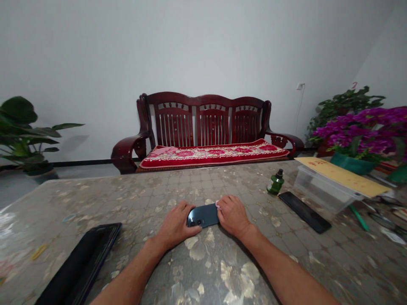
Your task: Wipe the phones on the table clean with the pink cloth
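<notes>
A dark blue smartphone [205, 215] lies sideways at the middle of the table, its back with the camera lenses facing up. My left hand [177, 222] grips its left end, thumb along the near edge and fingers around the far side. At the phone's right end, my right hand [232, 214] is closed, its fingers pressed on a small white wad [218, 205] that looks like tissue or cloth. Most of that wad is hidden under the fingers.
A patterned cloth covers the table [197, 279]. On the left lies a black flat case [81, 262]. To the right are a green bottle [275, 183], a black phone-like slab [304, 212], a clear plastic box [324, 190] and purple flowers [365, 129]. A wooden bench [210, 118] stands behind.
</notes>
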Demonstrator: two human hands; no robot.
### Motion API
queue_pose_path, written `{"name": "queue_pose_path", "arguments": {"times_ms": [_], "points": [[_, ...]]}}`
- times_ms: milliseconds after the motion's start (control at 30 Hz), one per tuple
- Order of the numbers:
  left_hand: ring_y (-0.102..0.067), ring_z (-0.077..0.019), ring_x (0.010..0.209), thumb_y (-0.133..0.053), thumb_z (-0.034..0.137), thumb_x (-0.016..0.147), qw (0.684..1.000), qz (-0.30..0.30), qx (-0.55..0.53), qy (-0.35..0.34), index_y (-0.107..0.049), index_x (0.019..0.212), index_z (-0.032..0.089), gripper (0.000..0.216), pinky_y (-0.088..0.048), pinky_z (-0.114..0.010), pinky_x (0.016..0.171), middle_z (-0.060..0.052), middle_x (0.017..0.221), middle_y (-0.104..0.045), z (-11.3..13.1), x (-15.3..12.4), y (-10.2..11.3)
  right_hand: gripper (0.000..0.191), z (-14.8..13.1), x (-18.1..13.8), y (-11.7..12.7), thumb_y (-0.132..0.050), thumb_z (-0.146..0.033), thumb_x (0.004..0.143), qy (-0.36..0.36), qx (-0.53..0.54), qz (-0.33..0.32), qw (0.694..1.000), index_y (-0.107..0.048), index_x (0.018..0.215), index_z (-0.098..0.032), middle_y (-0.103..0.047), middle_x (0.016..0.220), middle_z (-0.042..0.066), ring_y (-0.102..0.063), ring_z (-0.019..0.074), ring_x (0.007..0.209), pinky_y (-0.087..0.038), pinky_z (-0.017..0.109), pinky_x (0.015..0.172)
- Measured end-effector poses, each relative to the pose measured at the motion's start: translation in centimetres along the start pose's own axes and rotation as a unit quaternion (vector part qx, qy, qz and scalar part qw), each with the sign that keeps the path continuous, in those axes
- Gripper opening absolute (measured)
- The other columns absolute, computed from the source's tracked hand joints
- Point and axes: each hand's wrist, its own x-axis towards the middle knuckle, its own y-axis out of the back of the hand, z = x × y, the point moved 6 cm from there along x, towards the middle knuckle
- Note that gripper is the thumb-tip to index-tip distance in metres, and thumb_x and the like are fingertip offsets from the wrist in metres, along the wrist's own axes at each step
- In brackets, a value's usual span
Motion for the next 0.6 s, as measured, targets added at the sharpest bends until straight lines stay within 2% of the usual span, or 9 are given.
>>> {"name": "queue_pose_path", "arguments": {"times_ms": [100,300,500,600], "points": [[-0.061,-0.0261,0.097,-0.073,0.042,0.072,1.000,-0.002,0.004,0.006,-0.061,0.115,0.022,0.049,-0.046,-0.034,0.086,-0.006,0.105,-0.058,0.0,0.0,0.0,0.015,0.4,0.0,0.0,-0.054,-0.018,0.091,-0.016,-0.016,-0.006,1.000,-0.068,0.094,-0.018,-0.065,0.095,0.009,-0.053,0.0237,0.093,-0.036,0.036,0.083],[-0.061,-0.0262,0.098,-0.072,0.040,0.072,1.000,-0.003,0.010,0.016,-0.062,0.113,0.021,0.046,-0.046,-0.034,0.085,-0.006,0.104,-0.059,0.3,0.0,0.2,0.016,-1.0,-0.2,-0.3,-0.054,-0.016,0.089,0.024,0.023,-0.023,0.999,-0.069,0.094,-0.019,-0.065,0.094,0.007,-0.053,0.0214,0.093,-0.038,0.033,0.084],[-0.061,-0.0261,0.095,-0.072,0.040,0.072,1.000,0.001,0.013,0.023,-0.063,0.112,0.022,0.045,-0.046,-0.033,0.083,-0.005,0.102,-0.060,0.5,0.0,0.5,0.017,0.4,0.1,-0.1,-0.053,-0.014,0.089,-0.023,0.034,-0.014,0.999,-0.069,0.092,-0.018,-0.065,0.095,0.008,-0.055,0.0197,0.093,-0.039,0.030,0.086],[-0.061,-0.0257,0.096,-0.073,0.041,0.071,0.999,-0.001,0.017,0.030,-0.063,0.111,0.023,0.044,-0.046,-0.033,0.084,-0.005,0.102,-0.060,0.5,0.0,0.5,0.018,0.5,0.0,-0.1,-0.052,-0.014,0.089,-0.020,0.026,-0.012,0.999,-0.070,0.091,-0.018,-0.065,0.094,0.008,-0.056,0.0195,0.091,-0.040,0.030,0.085]]}}
